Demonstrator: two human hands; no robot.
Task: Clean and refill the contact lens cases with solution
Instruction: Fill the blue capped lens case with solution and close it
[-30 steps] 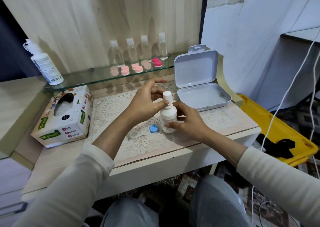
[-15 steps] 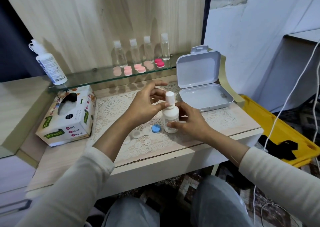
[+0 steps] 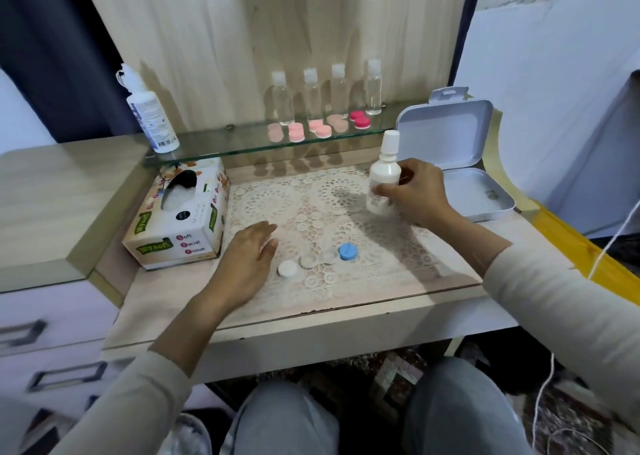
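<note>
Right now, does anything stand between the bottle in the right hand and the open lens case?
Nothing visible does. The right hand grips the bottle beside the white box, and only bare lace mat lies between it and the lens case. The blue cap and white cap sit beside the case.

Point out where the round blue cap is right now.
In the head view, the round blue cap lies toward the front of the lace mat, right of the clear open lens case.

Light soft, fairly bright, from the right: the white bottle (image 3: 383,177) throws a faint shadow leftward on the lace mat (image 3: 277,201). Edges bow with wide-angle distortion; lower corners blurred.
</note>
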